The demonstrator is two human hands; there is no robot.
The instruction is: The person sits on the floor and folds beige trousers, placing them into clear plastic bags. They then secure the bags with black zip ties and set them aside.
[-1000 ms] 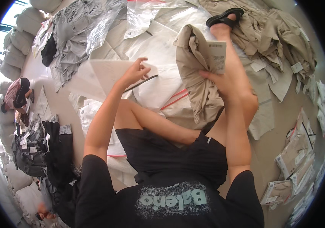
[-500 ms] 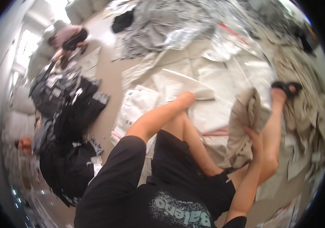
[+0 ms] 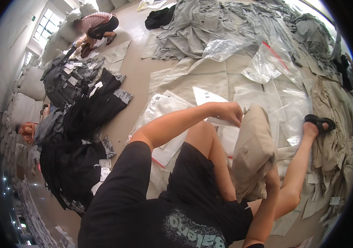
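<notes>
A folded khaki garment (image 3: 254, 151) is held up over my lap, between my knees. My right hand (image 3: 272, 178) grips it from its lower right side, its fingers partly hidden behind the cloth. My left hand (image 3: 230, 112) is at the garment's upper left edge, fingers bent together in a pinch; what is between them, if anything, I cannot make out. Below and beside this hand lies a whitish plastic bag (image 3: 209, 96), one flap raised. More flat plastic bags (image 3: 164, 113) lie to its left.
Grey garments (image 3: 209, 25) are heaped at the far side. Dark clothes with tags (image 3: 89, 124) lie along the left, khaki clothes (image 3: 329, 136) on the right. A clear bag with a red strip (image 3: 269, 62) rests on the beige sheet (image 3: 184, 70). Another person (image 3: 100, 25) bends at far left.
My left hand has come up and right, from the plastic bag to the garment's edge. The khaki garment has swung left and now stands in front of my right hand.
</notes>
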